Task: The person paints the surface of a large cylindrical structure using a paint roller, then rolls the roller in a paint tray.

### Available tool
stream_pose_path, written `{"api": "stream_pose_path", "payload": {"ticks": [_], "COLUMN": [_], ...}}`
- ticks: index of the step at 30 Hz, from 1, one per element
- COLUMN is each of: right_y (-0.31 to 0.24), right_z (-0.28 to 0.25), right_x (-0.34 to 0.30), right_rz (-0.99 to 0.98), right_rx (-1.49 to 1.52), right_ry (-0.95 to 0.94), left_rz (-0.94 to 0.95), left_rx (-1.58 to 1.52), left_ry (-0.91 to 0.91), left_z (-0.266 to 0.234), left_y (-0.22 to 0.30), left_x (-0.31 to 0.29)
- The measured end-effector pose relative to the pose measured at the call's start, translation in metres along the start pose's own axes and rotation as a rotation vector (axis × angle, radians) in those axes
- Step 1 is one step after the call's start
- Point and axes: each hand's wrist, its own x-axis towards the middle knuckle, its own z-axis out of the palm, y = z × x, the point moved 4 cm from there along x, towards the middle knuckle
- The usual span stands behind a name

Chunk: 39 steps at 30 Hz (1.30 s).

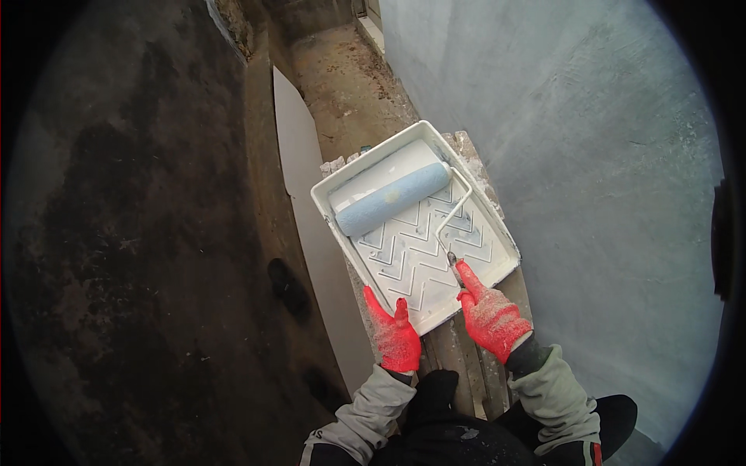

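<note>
A white paint tray (pixel 497 264) with raised zigzag ridges rests at a slant on a narrow, paint-spattered wooden support. Across its far end lies a paint roller (pixel 396 198) with a pale blue sleeve, wet with white paint in patches. In a red glove, my right hand (pixel 493 314) is closed around the roller's handle, index finger stretched along it toward the bent wire frame. My left hand (pixel 395 334), gloved in red too, grips the tray's near left edge, thumb over the rim and fingers along the outer side. The roller's grip is mostly hidden by my right hand.
Close on the right rises a smooth grey-blue wall (pixel 590 171). A long white panel (pixel 311 210) runs along the left of the support. Dark, stained floor (pixel 124 233) spreads lower left, with a dark shoe (pixel 287 287) above it. Beyond the tray is a brown, dirty ledge (pixel 342 85).
</note>
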Motion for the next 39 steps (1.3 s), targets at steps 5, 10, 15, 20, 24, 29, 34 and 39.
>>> {"api": "stream_pose_path", "payload": {"ticks": [5, 10, 15, 20, 24, 29, 34, 39], "right_y": [0.000, -0.010, -0.006, -0.015, -0.012, -0.015, 0.018, -0.003], "right_z": [0.005, 0.004, 0.014, 0.019, 0.024, 0.021, 0.038, 0.023], "right_x": [0.011, 0.023, 0.030, 0.035, 0.048, 0.053, 0.069, 0.043], "right_rz": [0.001, 0.029, -0.014, -0.019, -0.043, -0.050, -0.169, 0.110], "right_rx": [-0.028, -0.041, -0.026, -0.055, -0.021, 0.022, 0.204, 1.248], "right_ry": [-0.040, -0.075, -0.032, -0.024, 0.034, 0.030, 0.002, -0.404], "left_rz": [-0.023, -0.023, -0.035, -0.020, -0.016, 0.003, -0.013, -0.021], "left_rx": [0.004, -0.054, -0.070, -0.042, -0.071, -0.020, -0.112, -0.198], "left_ry": [-0.019, -0.007, -0.023, -0.013, -0.012, -0.009, -0.004, 0.014], "left_z": [0.002, 0.002, 0.002, 0.001, 0.003, 0.001, 0.004, 0.004], "left_y": [0.000, -0.002, -0.002, -0.005, -0.003, -0.002, -0.002, -0.001], "left_x": [0.001, 0.001, 0.000, 0.001, 0.000, 0.000, 0.000, -0.001]}}
